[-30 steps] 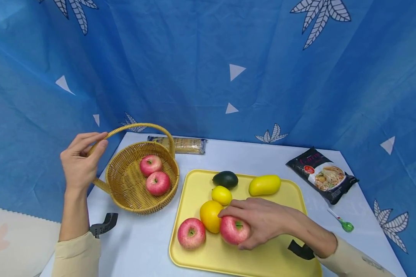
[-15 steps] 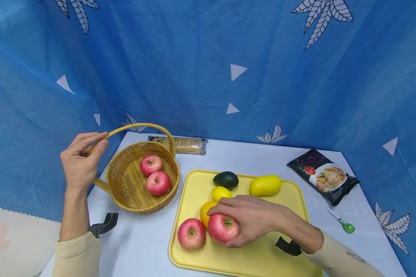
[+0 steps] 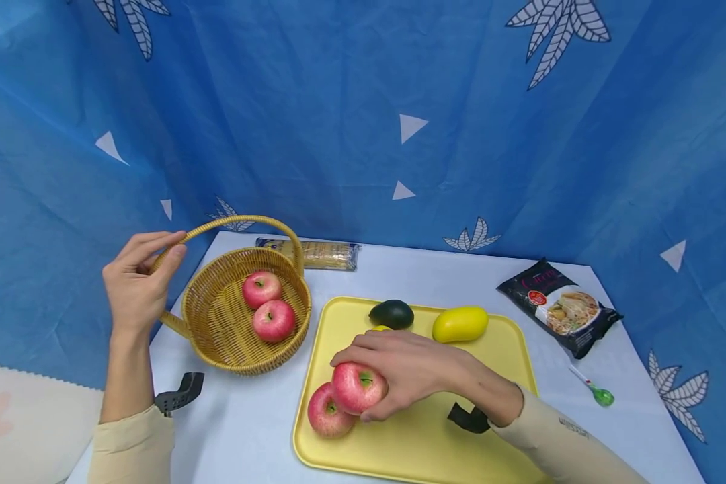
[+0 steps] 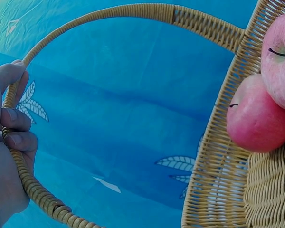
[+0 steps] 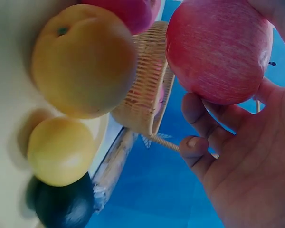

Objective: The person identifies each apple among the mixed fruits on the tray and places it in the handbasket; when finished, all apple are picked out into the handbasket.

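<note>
My right hand (image 3: 411, 373) grips a red apple (image 3: 358, 388), fingers curled over its top and far side, holding it above the near left part of the yellow tray (image 3: 423, 444), just over a second apple (image 3: 323, 415) that lies on the tray. In the right wrist view the orange (image 5: 83, 59) and the lemon (image 5: 61, 151) sit beside the held fruit on the tray. Farther back on the tray I see an avocado (image 3: 392, 314) and a mango (image 3: 460, 323). My left hand (image 3: 136, 279) holds the handle of the wicker basket (image 3: 218, 336), fingers wrapped round the hoop; the basket stands left of the tray with two apples (image 3: 267, 306) inside. A noodle packet (image 3: 559, 308) lies to the far right.
</note>
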### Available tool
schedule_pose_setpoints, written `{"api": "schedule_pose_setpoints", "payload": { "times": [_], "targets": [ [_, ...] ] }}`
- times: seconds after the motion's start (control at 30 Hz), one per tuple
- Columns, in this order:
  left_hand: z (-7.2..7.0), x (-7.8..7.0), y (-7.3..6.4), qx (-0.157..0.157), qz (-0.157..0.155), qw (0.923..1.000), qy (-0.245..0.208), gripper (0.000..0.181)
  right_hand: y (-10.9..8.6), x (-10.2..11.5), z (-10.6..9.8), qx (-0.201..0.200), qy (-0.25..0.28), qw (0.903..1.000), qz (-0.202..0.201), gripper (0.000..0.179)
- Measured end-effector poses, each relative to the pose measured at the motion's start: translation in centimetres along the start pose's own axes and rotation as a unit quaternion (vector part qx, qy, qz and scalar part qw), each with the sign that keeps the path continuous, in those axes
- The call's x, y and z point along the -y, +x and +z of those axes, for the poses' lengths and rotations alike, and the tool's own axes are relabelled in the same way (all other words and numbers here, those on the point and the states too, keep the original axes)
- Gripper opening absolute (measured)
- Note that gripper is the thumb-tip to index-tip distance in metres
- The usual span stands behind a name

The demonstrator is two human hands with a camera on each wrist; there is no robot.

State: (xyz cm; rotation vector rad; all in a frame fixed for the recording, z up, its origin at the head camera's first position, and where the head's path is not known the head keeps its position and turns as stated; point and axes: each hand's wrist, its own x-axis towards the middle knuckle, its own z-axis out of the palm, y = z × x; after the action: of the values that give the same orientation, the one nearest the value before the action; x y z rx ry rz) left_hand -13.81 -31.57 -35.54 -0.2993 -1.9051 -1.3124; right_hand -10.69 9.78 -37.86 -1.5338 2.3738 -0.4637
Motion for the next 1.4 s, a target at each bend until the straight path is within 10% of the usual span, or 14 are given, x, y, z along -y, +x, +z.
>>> {"api": "schedule_pose_setpoints", "payload": {
  "times": [1.4],
  "targets": [
    [-0.3,0.4,0.0,-0.001,-0.007,0.9999,-0.007,0.021,8.2,1.0,-1.9,0.022,0.021,0.9992,-0.027,0.071]
  ]
}}
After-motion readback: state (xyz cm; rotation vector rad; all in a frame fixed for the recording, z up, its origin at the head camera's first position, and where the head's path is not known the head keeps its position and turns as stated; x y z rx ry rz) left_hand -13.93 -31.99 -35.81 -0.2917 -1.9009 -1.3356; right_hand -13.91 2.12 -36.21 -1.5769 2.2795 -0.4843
